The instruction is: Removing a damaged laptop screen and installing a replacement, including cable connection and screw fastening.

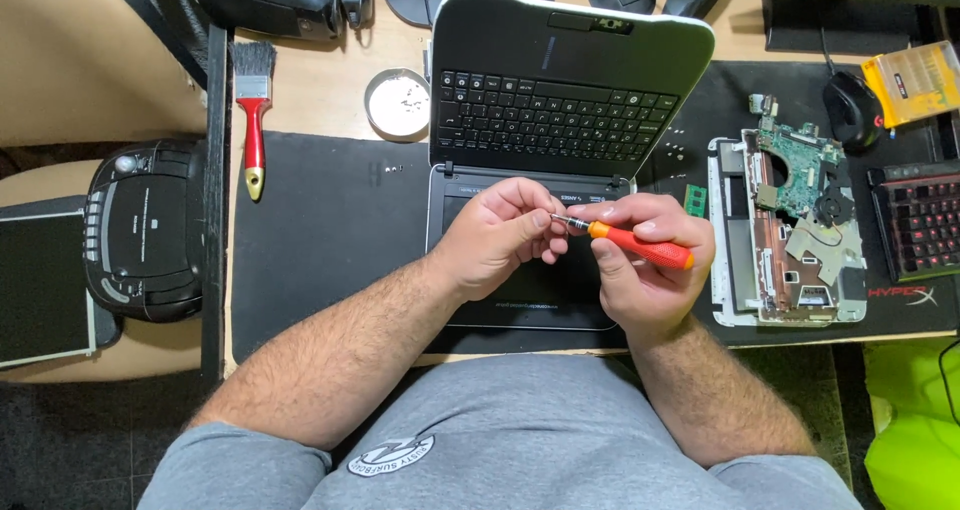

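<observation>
- A small screwdriver with an orange handle [640,246] is gripped in the right hand [650,265], whose fingers are curled shut around the handle; the metal tip points left, across the body
- The left hand [498,232] is closed in a pinch at that tip, thumb and fingertips pressed together; whether a bit or a screw is held there cannot be told, since it is hidden by the fingers
- Judged from this, something small is being fitted or seated at the tip; this is best done with the handle held steady and only the left fingers turned, low over the mat so that a dropped part is not lost
- Both hands hover just above the black base of an opened small laptop [530,290], which lies on a dark work mat [320,240]
- Beyond the hands lies the laptop's keyboard [550,115], tilted back in its white-edged shell
- To the right, a stripped white chassis with a green circuit board [795,220] rests well apart from the hands
- Farther off, a round metal dish [397,102] and a red-handled brush [253,110] lie on the wooden desk, the dish being the sound place for loose screws
</observation>
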